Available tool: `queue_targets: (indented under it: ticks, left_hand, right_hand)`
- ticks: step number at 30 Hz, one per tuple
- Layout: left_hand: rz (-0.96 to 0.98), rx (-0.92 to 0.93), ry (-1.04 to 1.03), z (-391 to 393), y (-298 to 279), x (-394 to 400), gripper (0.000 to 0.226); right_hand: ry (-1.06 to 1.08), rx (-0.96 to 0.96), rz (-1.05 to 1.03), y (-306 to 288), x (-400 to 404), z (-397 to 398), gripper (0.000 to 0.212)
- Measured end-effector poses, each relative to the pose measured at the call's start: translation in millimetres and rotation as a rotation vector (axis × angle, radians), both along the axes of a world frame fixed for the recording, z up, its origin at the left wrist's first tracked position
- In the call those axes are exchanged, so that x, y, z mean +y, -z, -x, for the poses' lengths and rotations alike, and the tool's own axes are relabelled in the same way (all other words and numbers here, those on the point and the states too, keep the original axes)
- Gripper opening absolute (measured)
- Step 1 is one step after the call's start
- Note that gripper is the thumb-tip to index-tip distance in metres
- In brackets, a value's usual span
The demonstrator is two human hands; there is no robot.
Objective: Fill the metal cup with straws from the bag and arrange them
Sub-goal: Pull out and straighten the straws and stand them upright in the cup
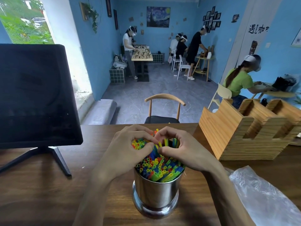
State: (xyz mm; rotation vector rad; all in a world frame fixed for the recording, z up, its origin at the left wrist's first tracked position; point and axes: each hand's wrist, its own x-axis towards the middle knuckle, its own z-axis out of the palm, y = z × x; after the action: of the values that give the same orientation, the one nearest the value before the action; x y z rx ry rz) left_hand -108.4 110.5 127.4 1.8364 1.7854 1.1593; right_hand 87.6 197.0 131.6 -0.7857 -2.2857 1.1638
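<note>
The cup stands on the surface at 6 o'clock, packed with upright straws in mixed colours. The left hand curls its grip round a bunch of straws at the cup's 10 o'clock side; the right hand pinches a few straws at 1 o'clock, thumb and fingers meeting over them. The bag lies crumpled at 4 o'clock, well apart from the cup. Straws look light, thin and easily kinked, and slippery in a bundle, so hold them loosely near the tops and nudge rather than squeeze. The steel cup seems stable on its wide base.
</note>
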Motion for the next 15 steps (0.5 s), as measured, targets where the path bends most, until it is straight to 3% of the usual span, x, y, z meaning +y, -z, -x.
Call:
queue_targets:
  ticks: [9,12,15]
  left_hand:
    - [-0.083,-0.038,0.009,-4.3,3.0,2.7,0.009]
    - [-0.122,-0.018,0.038,-6.1,-0.5,0.0,0.026]
    - [-0.16,0.025,0.008,-7.9,-1.4,-0.2,0.029]
  right_hand:
    - [0.046,0.088,0.033,-1.9,-1.0,-3.3,0.023]
    - [0.069,0.172,0.054,-5.0,-3.1,-4.0,0.029]
    - [0.089,0.246,0.019,-5.5,-4.3,-3.5,0.038]
